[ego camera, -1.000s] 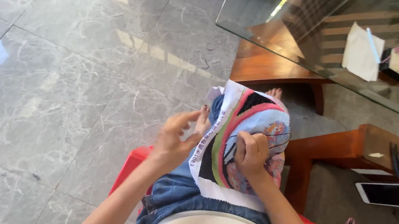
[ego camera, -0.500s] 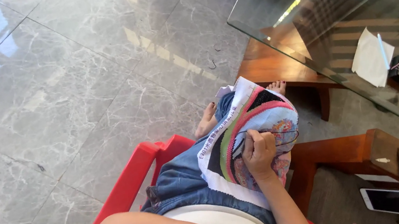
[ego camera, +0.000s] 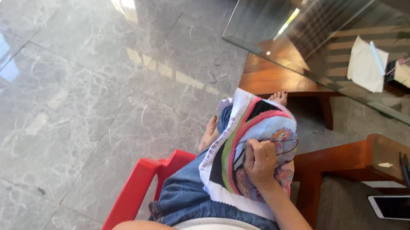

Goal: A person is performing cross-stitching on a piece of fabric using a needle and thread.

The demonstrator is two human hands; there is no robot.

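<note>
Grey marble floor (ego camera: 55, 114) fills most of my view, with a glass table (ego camera: 341, 21) on wooden legs at the upper right and a red chair (ego camera: 131, 195) under the person. On the glass lie a white paper (ego camera: 364, 66) and a small box (ego camera: 403, 76); a phone (ego camera: 405, 208) sits on a lower wooden shelf at the right.

The cloth (ego camera: 251, 140), an embroidery piece with green, pink and black bands, is draped over the lap and knees. The right hand (ego camera: 259, 162) rests on it, fingers pinched shut near a fine thread or needle; I cannot tell which it grips. The left hand is out of view: only the bent forearm shows across the bottom, so I cannot tell its state.

From what I see, much of the cloth is already filled with colour, while the white margin and a patch near the hand look unstitched, so I judge the work well along but not finished.

Compared with a second ago, the left hand has left the cloth's edge and drawn back to the body; the right hand has stayed put.
</note>
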